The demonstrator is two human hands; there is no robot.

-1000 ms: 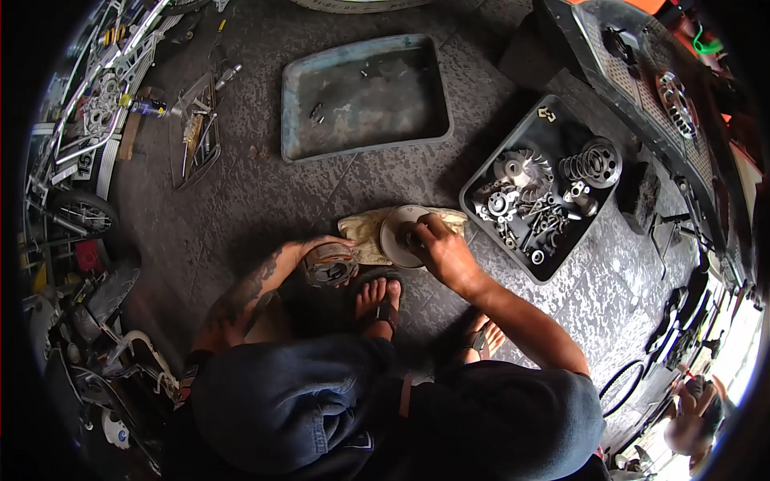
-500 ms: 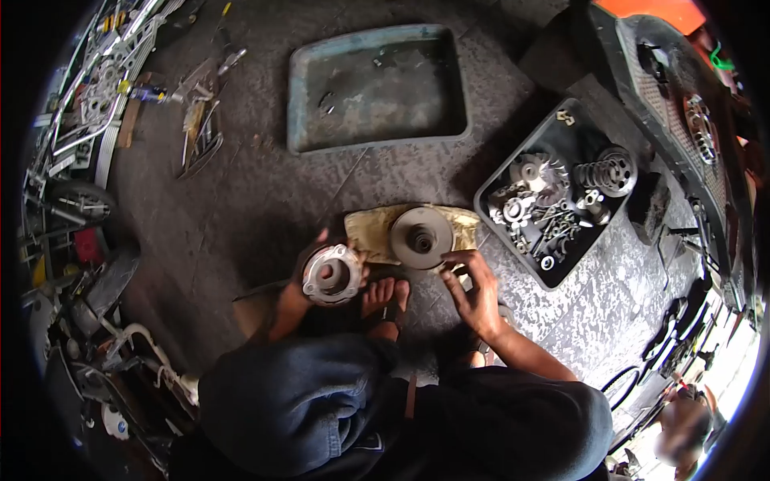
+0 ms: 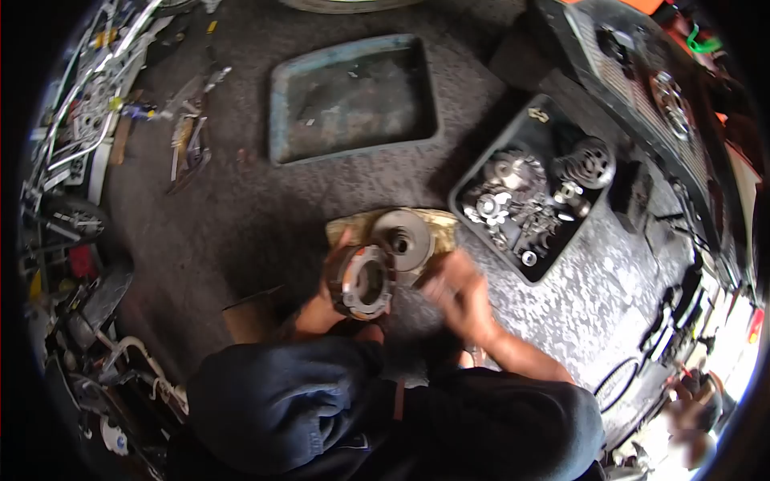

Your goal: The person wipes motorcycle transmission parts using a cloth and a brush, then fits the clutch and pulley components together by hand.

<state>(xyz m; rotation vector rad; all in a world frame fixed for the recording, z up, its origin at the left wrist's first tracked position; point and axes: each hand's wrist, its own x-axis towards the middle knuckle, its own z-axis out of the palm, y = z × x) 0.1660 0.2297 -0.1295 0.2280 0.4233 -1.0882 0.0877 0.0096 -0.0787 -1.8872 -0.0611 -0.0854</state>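
Note:
My left hand [image 3: 325,309] grips a ring-shaped clutch shoe assembly [image 3: 346,280], tilted so its open metal face points to the right. Just beyond it, a round metal pulley [image 3: 413,232] with a dark hub in its centre lies on a yellowish, stained pad [image 3: 349,227]. The clutch assembly overlaps the pulley's lower left edge in the view; whether they touch, I cannot tell. To the right of the pulley is my right hand [image 3: 465,301], its fingers smeared by motion. Nothing can be made out in them.
A dark tray [image 3: 533,276] of gears, springs and small parts stands at the right. Further off is a shallow bluish tray [image 3: 277,120] with a few small bits. Tools [image 3: 188,144] lie on the floor at the left. Motorcycle parts line the left side.
My left hand has brought the clutch assembly right, closer to the pulley, and turned its face to the right. My right hand has drawn back slightly from the pulley's edge. The view has shifted.

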